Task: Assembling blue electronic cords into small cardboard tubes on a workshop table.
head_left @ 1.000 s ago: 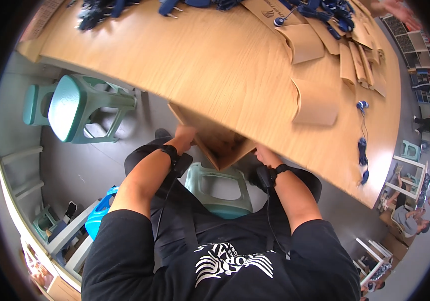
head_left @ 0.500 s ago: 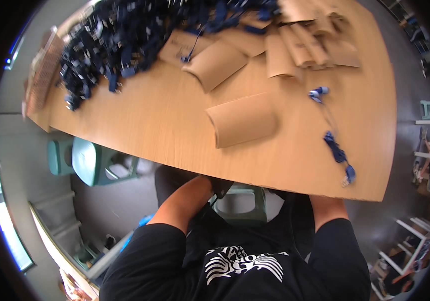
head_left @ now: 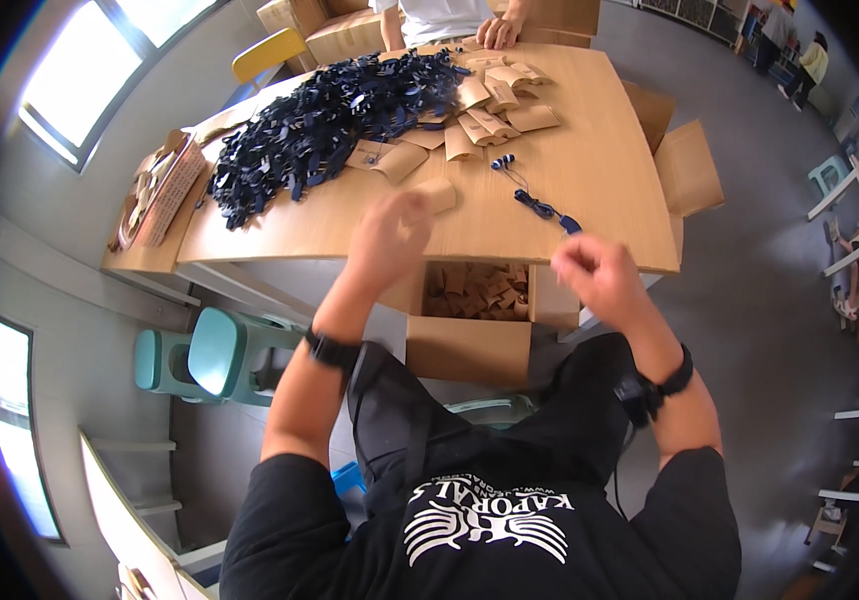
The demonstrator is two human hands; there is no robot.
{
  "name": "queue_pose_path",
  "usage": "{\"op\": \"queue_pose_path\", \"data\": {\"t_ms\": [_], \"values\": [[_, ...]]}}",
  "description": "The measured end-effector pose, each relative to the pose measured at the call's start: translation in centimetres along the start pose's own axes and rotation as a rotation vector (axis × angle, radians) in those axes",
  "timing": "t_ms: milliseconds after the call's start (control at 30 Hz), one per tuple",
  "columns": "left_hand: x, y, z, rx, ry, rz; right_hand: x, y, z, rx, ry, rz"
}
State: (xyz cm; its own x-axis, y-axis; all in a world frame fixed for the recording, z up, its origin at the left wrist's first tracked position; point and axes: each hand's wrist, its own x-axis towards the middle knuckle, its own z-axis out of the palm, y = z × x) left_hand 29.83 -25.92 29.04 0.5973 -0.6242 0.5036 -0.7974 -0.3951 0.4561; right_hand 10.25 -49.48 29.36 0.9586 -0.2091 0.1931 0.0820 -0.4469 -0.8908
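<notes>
My left hand (head_left: 389, 235) is raised over the near table edge beside a closed brown cardboard pillow box (head_left: 437, 195), part of which it hides. Its fingers are smeared by motion. To the right, my right hand (head_left: 599, 275) hovers at the table edge with fingers curled in and nothing visible in them. Just beyond it lie blue and white earphones (head_left: 505, 162), whose dark blue bundled cable (head_left: 533, 205) ends in a blue piece (head_left: 570, 225). A large heap of dark blue bundled cables (head_left: 319, 130) covers the far left of the table.
More brown pillow boxes (head_left: 489, 125) lie beyond the earphones. A basket (head_left: 164, 195) stands at the left end. Below the table edge is an open carton (head_left: 469, 345) holding small brown boxes. Green stools (head_left: 219, 350) stand at left; another person's hand (head_left: 497, 32) rests at the far edge.
Both my hands have come up from below the table edge into sight. My view has tilted up, showing the far side of the table. The pillow box and earphones stay on the table.
</notes>
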Motion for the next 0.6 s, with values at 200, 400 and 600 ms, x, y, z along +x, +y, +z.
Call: {"op": "queue_pose_path", "data": {"t_ms": [200, 400, 600], "values": [[2.9, -2.0, 3.7, 0.367, -0.212, -0.110, 4.4, 5.1, 1.0, -0.948, 0.363, -0.030], [2.4, -0.4, 2.8, 0.461, -0.376, -0.073, 4.4, 4.5, 1.1, -0.791, 0.187, 0.190], [0.3, 1.9, 1.9, 0.272, -0.385, -0.086, 4.3, 2.9, 1.3, -0.300, 0.241, 0.069]]}}
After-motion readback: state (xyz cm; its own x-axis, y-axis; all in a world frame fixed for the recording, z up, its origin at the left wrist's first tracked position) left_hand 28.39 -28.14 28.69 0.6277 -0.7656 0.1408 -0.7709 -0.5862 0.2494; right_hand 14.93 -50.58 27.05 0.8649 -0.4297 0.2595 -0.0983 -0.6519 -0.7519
